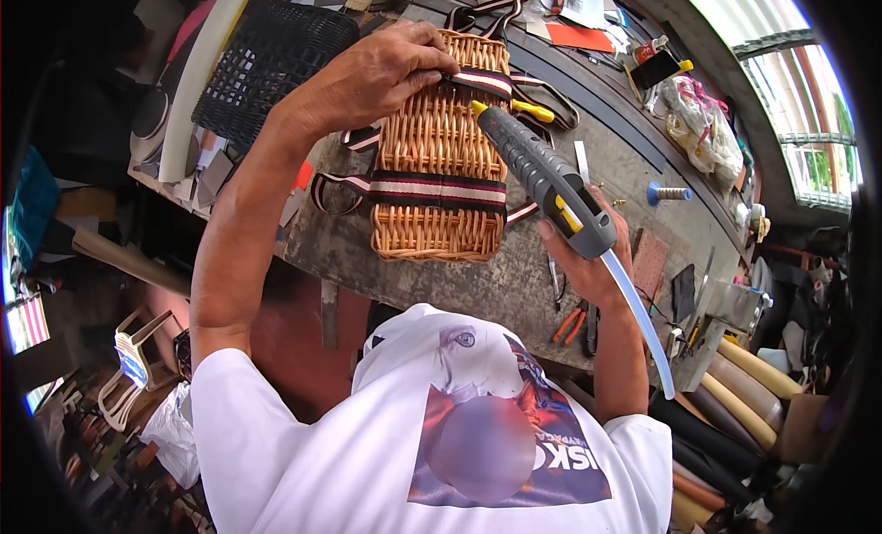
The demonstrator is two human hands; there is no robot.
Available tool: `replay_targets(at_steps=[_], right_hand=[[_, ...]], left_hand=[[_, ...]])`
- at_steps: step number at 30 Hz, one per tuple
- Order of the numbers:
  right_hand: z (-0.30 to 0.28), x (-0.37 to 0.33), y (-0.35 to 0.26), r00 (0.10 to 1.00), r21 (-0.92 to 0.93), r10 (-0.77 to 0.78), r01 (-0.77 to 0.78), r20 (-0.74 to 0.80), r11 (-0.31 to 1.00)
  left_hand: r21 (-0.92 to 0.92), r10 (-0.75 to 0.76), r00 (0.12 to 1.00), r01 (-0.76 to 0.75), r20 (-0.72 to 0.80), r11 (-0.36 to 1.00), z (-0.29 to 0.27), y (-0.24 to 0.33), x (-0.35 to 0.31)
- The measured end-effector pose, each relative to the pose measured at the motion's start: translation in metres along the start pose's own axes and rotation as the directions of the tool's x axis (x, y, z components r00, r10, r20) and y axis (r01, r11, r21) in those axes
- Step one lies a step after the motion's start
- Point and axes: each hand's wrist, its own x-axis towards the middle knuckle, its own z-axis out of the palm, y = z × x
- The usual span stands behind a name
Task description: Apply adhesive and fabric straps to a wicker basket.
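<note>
Cluttered tabletop (524, 278), and I'm seemingly gluing: left hand (400, 70) pinching striped strap (482, 80) on wicker basket (441, 139), right hand (593, 275) gripping glue gun (537, 166); probably needing a press next.

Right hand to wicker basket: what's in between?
Head view: the glue gun held in the right hand, its yellow nozzle overlapping the wicker basket; lower down, a short stretch of striped strap and worn tabletop.

The wicker basket (439, 139) is honey-brown, its webbing straps (439, 191) striped black, maroon and cream. The hot-glue gun (533, 164) is dark grey, its nozzle (479, 108) yellow, its glue stick (638, 312) bluish-white.
</note>
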Motion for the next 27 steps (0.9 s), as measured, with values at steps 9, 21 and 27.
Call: replay_targets(at_steps=[9, 21, 27], right_hand=[[0.006, 0.026, 0.011, 0.999, -0.123, -0.026, 0.021, -0.035, 0.992], [0.008, 0.037, 0.025, 0.974, -0.153, -0.194, 0.175, -0.120, 0.973], [0.005, 0.045, 0.029, 0.929, -0.269, -0.356, 0.320, -0.096, 0.908]], left_hand=[[-0.021, 0.022, 0.998, -0.023, -0.058, 1.000, 0.003, -0.005, -0.001], [-0.228, 0.004, 0.999, 0.004, 0.037, 0.974, -0.015, 0.003, 0.006], [-0.276, 0.011, 0.998, 0.005, 0.056, 0.961, -0.010, -0.004, 0.008]])
